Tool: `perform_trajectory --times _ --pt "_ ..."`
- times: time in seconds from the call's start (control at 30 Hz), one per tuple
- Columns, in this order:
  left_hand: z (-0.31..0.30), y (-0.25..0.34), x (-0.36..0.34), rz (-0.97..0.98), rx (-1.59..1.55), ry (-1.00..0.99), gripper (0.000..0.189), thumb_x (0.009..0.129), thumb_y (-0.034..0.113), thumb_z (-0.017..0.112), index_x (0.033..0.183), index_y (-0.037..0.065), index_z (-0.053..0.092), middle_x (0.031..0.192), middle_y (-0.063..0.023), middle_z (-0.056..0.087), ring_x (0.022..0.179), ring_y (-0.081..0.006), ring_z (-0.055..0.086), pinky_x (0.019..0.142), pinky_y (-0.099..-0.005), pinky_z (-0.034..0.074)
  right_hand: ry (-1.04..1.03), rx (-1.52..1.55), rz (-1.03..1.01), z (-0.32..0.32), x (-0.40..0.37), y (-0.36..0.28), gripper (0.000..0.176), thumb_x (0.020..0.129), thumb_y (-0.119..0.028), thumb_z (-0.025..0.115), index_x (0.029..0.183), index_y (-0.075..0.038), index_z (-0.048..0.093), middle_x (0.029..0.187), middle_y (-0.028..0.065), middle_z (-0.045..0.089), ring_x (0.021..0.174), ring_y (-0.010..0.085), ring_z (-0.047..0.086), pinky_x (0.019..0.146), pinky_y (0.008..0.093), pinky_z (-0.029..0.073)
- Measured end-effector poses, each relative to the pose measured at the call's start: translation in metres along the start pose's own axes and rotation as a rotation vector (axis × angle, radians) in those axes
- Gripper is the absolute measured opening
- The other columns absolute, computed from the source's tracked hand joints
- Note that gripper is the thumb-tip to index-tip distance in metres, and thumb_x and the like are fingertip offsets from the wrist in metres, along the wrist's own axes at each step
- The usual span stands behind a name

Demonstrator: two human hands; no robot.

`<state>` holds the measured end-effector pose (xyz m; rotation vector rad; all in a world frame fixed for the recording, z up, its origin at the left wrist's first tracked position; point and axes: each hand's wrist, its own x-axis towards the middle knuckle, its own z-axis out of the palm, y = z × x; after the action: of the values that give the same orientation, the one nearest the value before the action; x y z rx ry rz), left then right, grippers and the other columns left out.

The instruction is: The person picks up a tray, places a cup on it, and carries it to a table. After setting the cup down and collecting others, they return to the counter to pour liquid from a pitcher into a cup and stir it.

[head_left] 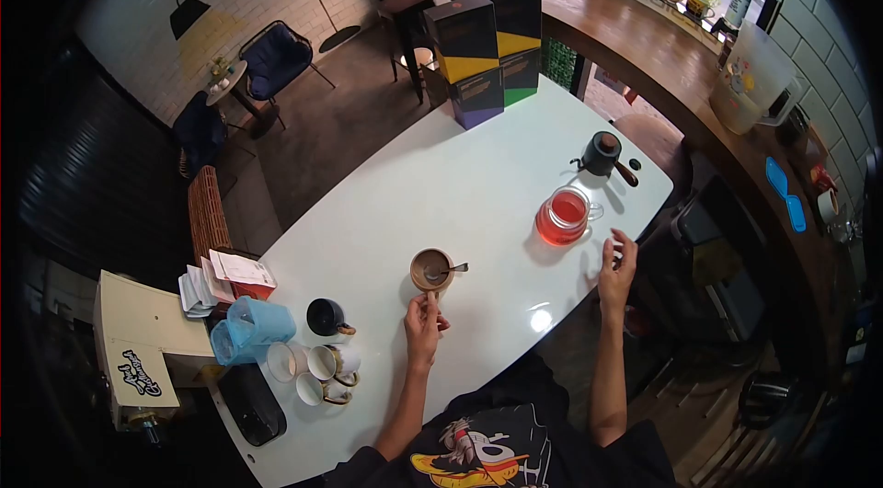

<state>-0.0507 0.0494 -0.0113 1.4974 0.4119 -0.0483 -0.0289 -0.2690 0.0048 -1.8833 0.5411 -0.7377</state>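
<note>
On the white table stands a brown cup [431,255] with brownish contents, and a metal spoon [459,267] leans out over its right rim. The fingers of my left hand [423,330] pinch the cup at its near side, where the handle is mostly covered. My right hand [618,273] is raised at the table's right edge, fingers apart, with nothing in it. Nearest to that hand is a glass jug [563,217] of red liquid, its clear handle pointing toward the right; the hand does not touch it. Behind the jug sits a black kettle [602,154] with a wooden side handle.
At the left are a black mug [326,316], several pale cups, a blue plastic container [258,321], a black case [252,403] and a cream machine [147,355]. Stacked dark boxes [464,46] stand at the far end. A wooden counter [635,37] curves along the right.
</note>
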Motion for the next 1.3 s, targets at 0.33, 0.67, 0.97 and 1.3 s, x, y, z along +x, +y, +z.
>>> perform_trajectory --times 0.33,0.67,0.97,1.3 --pt "0.019 -0.012 0.013 0.111 0.177 0.030 0.035 0.098 0.034 0.045 0.082 0.004 0.053 0.058 0.0007 0.048 0.049 -0.0058 0.050 0.046 -0.0210 0.043 -0.183 0.062 -0.160 0.014 0.057 0.021 0.019 0.093 -0.014 0.051 0.106 -0.001 0.058 0.103 0.0124 0.059 0.100 0.0234 0.057 0.085 0.0343 0.045" --pt "0.033 -0.009 0.023 0.093 0.308 -0.090 0.031 0.099 0.029 0.043 0.083 0.003 0.051 0.072 -0.0012 0.050 0.055 -0.0067 0.049 0.053 -0.0246 0.048 -0.300 0.199 -0.058 0.039 0.079 0.046 0.023 0.092 -0.016 0.053 0.085 0.005 0.059 0.076 0.0098 0.060 0.075 0.0152 0.055 0.070 0.0292 0.043" --pt "0.057 -0.019 0.032 0.192 0.244 -0.198 0.035 0.097 0.030 0.047 0.080 -0.001 0.050 0.065 -0.0033 0.051 0.054 -0.0091 0.055 0.050 -0.0266 0.051 -0.389 0.275 0.040 0.047 0.083 0.056 0.032 0.092 -0.017 0.054 0.068 0.004 0.056 0.059 0.0011 0.052 0.059 0.0070 0.046 0.054 0.0258 0.036" --pt "0.072 -0.002 0.045 -0.012 0.524 -0.343 0.044 0.096 0.045 0.040 0.093 0.004 0.054 0.065 -0.0056 0.060 0.062 -0.0148 0.066 0.059 -0.0281 0.048 -0.200 0.368 0.101 0.056 0.062 0.016 0.042 0.093 -0.018 0.055 0.054 0.000 0.053 0.050 -0.0056 0.041 0.048 0.0031 0.031 0.045 0.0244 0.024"
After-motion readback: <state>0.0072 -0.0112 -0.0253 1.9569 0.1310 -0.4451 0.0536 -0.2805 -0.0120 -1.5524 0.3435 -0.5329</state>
